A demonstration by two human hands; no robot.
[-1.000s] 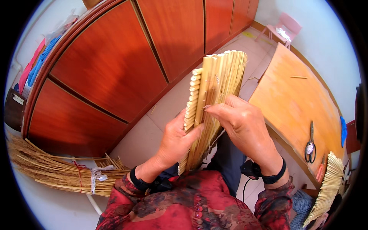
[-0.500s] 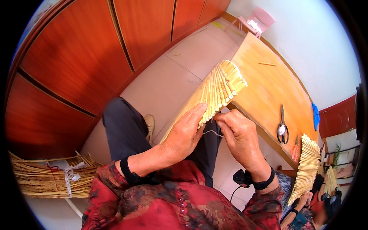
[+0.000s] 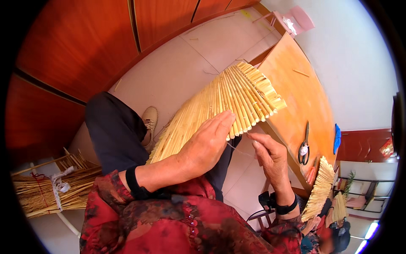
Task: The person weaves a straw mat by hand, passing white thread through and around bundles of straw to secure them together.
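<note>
Head view, looking down on my lap. I hold a flat, fan-shaped mat of pale yellow straw stalks (image 3: 220,112) that slants from about 7 o'clock near my knee up to 2 o'clock, where its cut ends splay over the edge of the orange wooden table (image 3: 296,97).

Progress, as I judge it: most of the stalks already lie side by side and look bound into one sheet, so the body of the mat seems largely made. A thin thread (image 3: 237,149) hangs loose from its lower edge, so the tying appears unfinished; how many rows remain I cannot tell.

My left hand (image 3: 207,146) lies palm-down on the mat, fingers together and stretched flat, their tips pressing the stalks at mid-width; the mat runs beneath them, and I cannot see the thumb. My right hand (image 3: 270,158) sits at 4 o'clock of the mat, just beside its lower edge, fingers curled together, apparently pinching the thread.

Also shown: dark-handled scissors (image 3: 303,146) on the table at 3 o'clock; a tied bundle of loose straw (image 3: 46,192) at 8 o'clock; a second straw mat (image 3: 319,188) at 4 o'clock.
</note>
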